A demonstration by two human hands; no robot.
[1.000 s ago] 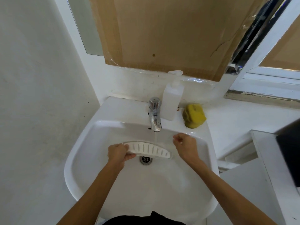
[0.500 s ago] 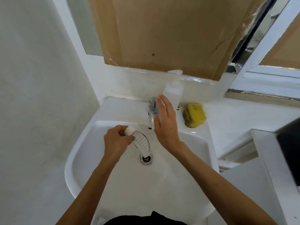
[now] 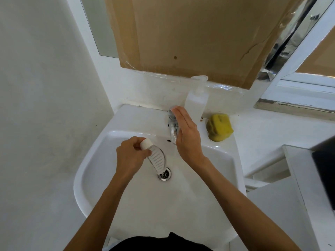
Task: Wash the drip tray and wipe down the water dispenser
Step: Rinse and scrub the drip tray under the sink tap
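Hanging over the middle of the basin, the white drip tray (image 3: 157, 158) is held end-up, its slotted face turned to the camera and its lower tip just above the metal drain (image 3: 164, 175). The left hand (image 3: 129, 156) grips the tray's upper end, fingers and thumb curled round it. The tray sits inside the bowl of the white sink (image 3: 94, 171), nearer the back wall of the bowl than the front rim.

The right hand (image 3: 187, 136) is raised at the back edge of the sink with its fingers straight and together, holding nothing; the fingertips lie against the top of the chrome tap (image 3: 172, 124), and the palm stands just beside the spout on its right. Whether water runs from the spout cannot be told.

On the sink's back ledge, just right of the tap and partly behind the right hand's fingers, stands a translucent pump bottle (image 3: 196, 104). At the back right corner of the ledge lies a yellow sponge (image 3: 219, 127), apart from the bottle. Above the ledge a sheet of brown cardboard (image 3: 190, 37) covers most of the wall, its lower edge taped with clear film. At the far right edge a dark object (image 3: 324, 171) rests on a white surface beside the sink.
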